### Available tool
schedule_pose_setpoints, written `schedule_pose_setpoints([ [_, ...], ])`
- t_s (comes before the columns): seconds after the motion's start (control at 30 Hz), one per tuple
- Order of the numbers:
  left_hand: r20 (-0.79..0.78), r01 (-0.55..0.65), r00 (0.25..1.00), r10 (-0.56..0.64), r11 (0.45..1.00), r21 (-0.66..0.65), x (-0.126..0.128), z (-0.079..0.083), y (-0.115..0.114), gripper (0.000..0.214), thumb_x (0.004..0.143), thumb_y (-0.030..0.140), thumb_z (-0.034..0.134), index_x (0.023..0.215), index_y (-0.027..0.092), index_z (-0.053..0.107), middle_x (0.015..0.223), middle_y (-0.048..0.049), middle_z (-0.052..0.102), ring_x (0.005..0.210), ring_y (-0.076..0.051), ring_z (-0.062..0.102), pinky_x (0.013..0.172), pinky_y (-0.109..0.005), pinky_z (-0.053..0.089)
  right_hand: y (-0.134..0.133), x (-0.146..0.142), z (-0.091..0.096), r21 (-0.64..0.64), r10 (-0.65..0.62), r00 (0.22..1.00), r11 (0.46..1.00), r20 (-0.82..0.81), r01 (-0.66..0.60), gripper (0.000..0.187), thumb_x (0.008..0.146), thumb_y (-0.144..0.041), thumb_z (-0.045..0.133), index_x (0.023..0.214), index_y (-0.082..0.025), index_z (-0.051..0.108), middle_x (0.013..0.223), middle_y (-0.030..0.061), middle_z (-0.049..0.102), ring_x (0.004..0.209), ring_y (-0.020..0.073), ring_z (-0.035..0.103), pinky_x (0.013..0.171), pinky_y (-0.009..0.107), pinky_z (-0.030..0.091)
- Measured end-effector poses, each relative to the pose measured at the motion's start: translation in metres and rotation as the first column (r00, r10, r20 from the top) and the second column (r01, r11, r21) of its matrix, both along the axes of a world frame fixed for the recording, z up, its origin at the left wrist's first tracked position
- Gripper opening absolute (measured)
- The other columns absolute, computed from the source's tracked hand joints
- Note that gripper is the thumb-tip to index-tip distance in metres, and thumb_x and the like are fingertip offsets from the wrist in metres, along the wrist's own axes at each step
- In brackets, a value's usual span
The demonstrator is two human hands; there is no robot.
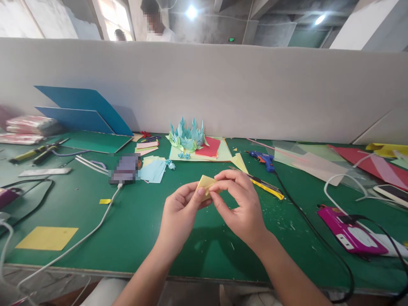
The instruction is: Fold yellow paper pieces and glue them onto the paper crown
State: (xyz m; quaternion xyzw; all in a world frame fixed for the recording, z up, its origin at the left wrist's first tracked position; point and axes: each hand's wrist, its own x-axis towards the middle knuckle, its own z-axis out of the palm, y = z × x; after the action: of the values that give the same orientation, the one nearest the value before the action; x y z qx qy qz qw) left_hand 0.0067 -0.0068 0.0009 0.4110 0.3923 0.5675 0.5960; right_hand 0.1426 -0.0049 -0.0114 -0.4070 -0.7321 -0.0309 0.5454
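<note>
A small folded piece of yellow paper (204,182) is held up over the middle of the green table. My left hand (181,208) grips it from the left, thumb on its face and fingers behind. My right hand (240,204) pinches its right edge between thumb and fingertips; those fingers cover part of the folds. Beyond my hands sits a blue and green folded-paper flower (188,136), on pale sheets beside red paper (208,147). A yellow utility knife (267,188) lies to the right of my right hand.
At the right are a blue glue gun (261,159) with a trailing black cord and a magenta power strip (353,231). Leftward lie light blue paper pieces (154,170), a phone (125,168) on a white cable, a yellow sheet (47,238) and pliers (47,151). A white partition (204,85) stands behind.
</note>
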Motion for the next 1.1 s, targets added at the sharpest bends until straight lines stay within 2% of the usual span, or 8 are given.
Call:
schedule_pose_setpoints([
  [0.23,0.003,0.03,1.0,-0.03,0.999,0.025,0.0003,-0.0025,0.0005,0.035,0.061,0.041,0.081,0.082,0.014,0.074,0.083,-0.0065,0.077,0.073,-0.019,0.071,0.077,-0.034,0.061,0.0014,-0.0035,-0.0024,-0.062,-0.014,0.997,0.998,-0.069,0.01,0.011,0.084,-0.015,0.056,0.079,-0.024,0.057,0.093,0.0041,0.059,0.091,0.0206,0.059,0.083,0.039,0.048],
  [0.4,-0.001,0.04,0.999,-0.04,0.998,0.041,0.0003,-0.003,0.0002,0.031,0.064,0.039,0.08,0.082,0.014,0.074,0.082,-0.0053,0.077,0.071,-0.017,0.071,0.075,-0.03,0.06,0.001,-0.0064,-0.002,-0.065,-0.025,0.995,0.998,-0.092,0.019,0.011,0.083,-0.015,0.056,0.077,-0.024,0.056,0.091,0.0039,0.059,0.09,0.0198,0.059,0.081,0.037,0.048],
  [0.57,-0.013,0.042,0.999,-0.042,0.998,0.05,0.0008,-0.0002,-0.0013,0.03,0.064,0.038,0.08,0.082,0.014,0.073,0.081,-0.0054,0.078,0.072,-0.019,0.072,0.076,-0.033,0.061,-0.0009,-0.0076,-0.0017,-0.084,-0.024,0.994,0.996,-0.111,0.015,0.011,0.083,-0.014,0.056,0.077,-0.023,0.055,0.092,0.0038,0.059,0.092,0.0195,0.058,0.083,0.037,0.047],
  [0.73,0.008,0.04,0.999,-0.04,0.998,0.053,0.0001,0.0002,-0.0029,0.029,0.06,0.032,0.083,0.081,0.015,0.073,0.075,-0.0037,0.078,0.073,-0.018,0.072,0.073,-0.027,0.06,-0.0026,-0.0069,-0.0001,-0.109,-0.006,0.989,0.994,-0.146,-0.01,0.012,0.082,-0.012,0.056,0.078,-0.024,0.055,0.093,0.0038,0.059,0.092,0.0194,0.058,0.082,0.038,0.047],
  [0.83,0.037,0.041,0.998,-0.044,0.997,0.065,0.0004,0.0009,-0.0032,0.028,0.058,0.031,0.085,0.077,0.015,0.073,0.071,-0.0026,0.077,0.067,-0.015,0.072,0.07,-0.024,0.06,-0.003,-0.0079,0.0012,-0.122,0.024,0.981,0.991,-0.192,-0.048,0.011,0.082,-0.013,0.056,0.078,-0.024,0.053,0.092,0.0035,0.059,0.092,0.0195,0.058,0.082,0.038,0.047],
  [0.93,0.051,0.024,0.998,-0.027,0.997,0.068,0.0007,0.0008,-0.0028,0.025,0.059,0.03,0.084,0.076,0.015,0.073,0.07,-0.0017,0.077,0.064,-0.013,0.071,0.068,-0.021,0.059,-0.0022,-0.0088,0.0005,-0.174,0.071,0.947,0.976,-0.312,-0.13,0.009,0.082,-0.017,0.058,0.085,-0.024,0.052,0.092,0.0032,0.06,0.09,0.0187,0.058,0.078,0.035,0.049],
  [1.03,0.039,-0.013,0.999,0.01,0.998,0.064,0.0006,-0.0006,-0.0024,0.021,0.062,0.029,0.082,0.076,0.015,0.073,0.072,-0.0013,0.077,0.064,-0.012,0.071,0.067,-0.02,0.059,-0.0005,-0.0077,-0.0013,-0.279,0.095,0.891,0.93,-0.444,-0.238,0.018,0.081,-0.023,0.062,0.096,-0.023,0.053,0.092,0.0027,0.061,0.083,0.0163,0.06,0.074,0.032,0.052],
  [1.1,0.03,-0.039,0.999,0.037,0.997,0.068,0.0005,-0.0013,-0.0025,0.019,0.062,0.027,0.082,0.074,0.016,0.073,0.072,-0.0009,0.077,0.063,-0.011,0.07,0.066,-0.02,0.058,0.0004,-0.0063,-0.0015,-0.344,0.114,0.869,0.887,-0.482,-0.307,0.016,0.081,-0.027,0.063,0.094,-0.022,0.057,0.087,0.002,0.062,0.077,0.0152,0.06,0.07,0.03,0.052],
])
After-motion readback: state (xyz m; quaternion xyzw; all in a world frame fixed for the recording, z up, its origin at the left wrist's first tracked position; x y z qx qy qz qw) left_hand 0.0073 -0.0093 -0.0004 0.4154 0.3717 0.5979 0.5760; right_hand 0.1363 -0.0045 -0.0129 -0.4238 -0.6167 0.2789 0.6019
